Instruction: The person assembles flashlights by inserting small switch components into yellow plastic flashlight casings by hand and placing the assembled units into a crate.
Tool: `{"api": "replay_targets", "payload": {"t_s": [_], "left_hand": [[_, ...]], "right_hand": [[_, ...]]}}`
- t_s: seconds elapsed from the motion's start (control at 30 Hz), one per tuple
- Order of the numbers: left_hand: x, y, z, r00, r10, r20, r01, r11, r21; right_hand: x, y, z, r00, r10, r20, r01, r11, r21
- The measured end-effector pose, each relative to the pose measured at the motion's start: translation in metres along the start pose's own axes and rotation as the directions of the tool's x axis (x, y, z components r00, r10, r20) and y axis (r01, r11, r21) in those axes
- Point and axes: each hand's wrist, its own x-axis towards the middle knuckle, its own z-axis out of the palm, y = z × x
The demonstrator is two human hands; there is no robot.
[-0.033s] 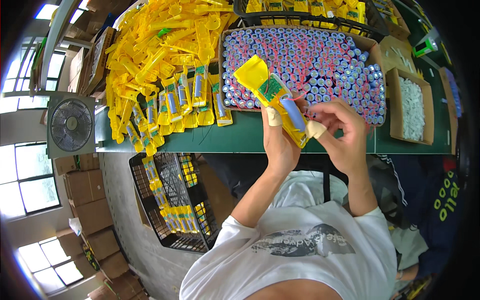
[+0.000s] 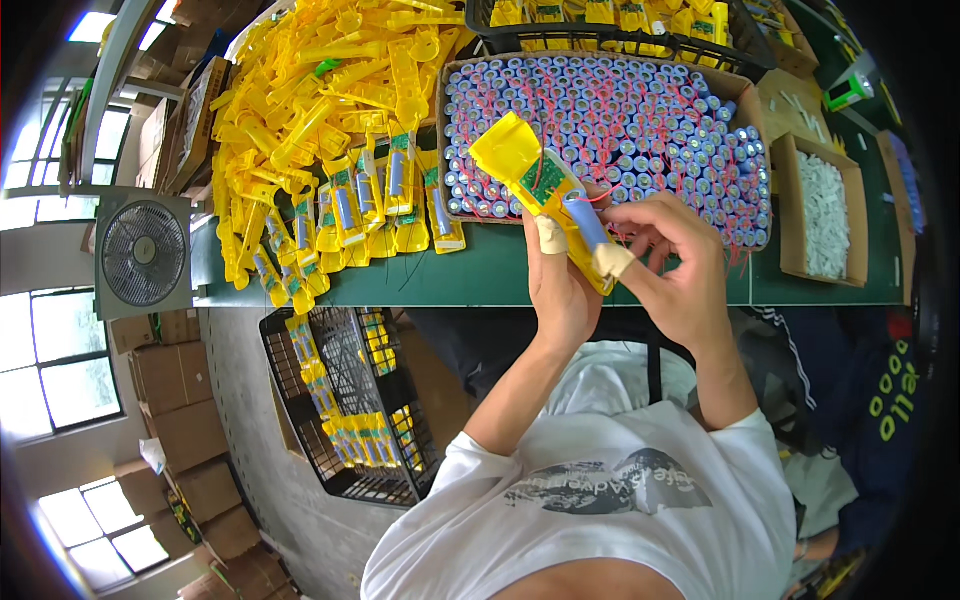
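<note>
My left hand (image 2: 562,285) holds a yellow plastic housing (image 2: 507,145) from below, tilted above the table's front edge. In the housing sit a green circuit board (image 2: 545,180) and a blue cylindrical battery cell (image 2: 587,222). A pale finger cot (image 2: 551,235) covers the left thumb, which lies along the housing's side. My right hand (image 2: 685,265) is closed at the cell's right side, its cot-covered thumb (image 2: 612,262) on the cell's lower end and its fingers curled. A thin red wire (image 2: 617,190) loops near the index finger; whether the fingers pinch it is unclear.
Behind my hands stands a carton (image 2: 447,130) of upright blue cells with red wires. Yellow housings (image 2: 320,110) are heaped at left, several with cells fitted. A small box (image 2: 855,225) of white pieces stands at right. A black crate (image 2: 350,490) sits below the table; a fan (image 2: 143,248) stands at left.
My right hand has moved slightly left, bringing its thumb from beside the cell onto the cell's lower end. The red wire's loop shows more clearly. My left hand barely moved.
</note>
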Motion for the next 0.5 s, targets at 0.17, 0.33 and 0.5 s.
{"api": "replay_targets", "payload": {"t_s": [0.17, 0.33, 0.5], "left_hand": [[0.001, 0.002, -0.002, 0.997, 0.016, 0.077, -0.014, 0.999, -0.030], [0.012, 0.004, 0.004, 0.995, 0.104, -0.008, -0.104, 0.994, -0.035], [0.026, 0.003, 0.000, 0.988, 0.147, 0.052, -0.147, 0.989, 0.004]], "right_hand": [[0.009, -0.002, 0.008, 0.995, -0.087, 0.043, 0.091, 0.992, -0.087], [-0.002, 0.028, 0.005, 0.947, 0.087, -0.308, 0.092, 0.848, 0.521], [-0.009, 0.038, -0.018, 0.957, 0.172, -0.234, 0.029, 0.745, 0.667]]}}
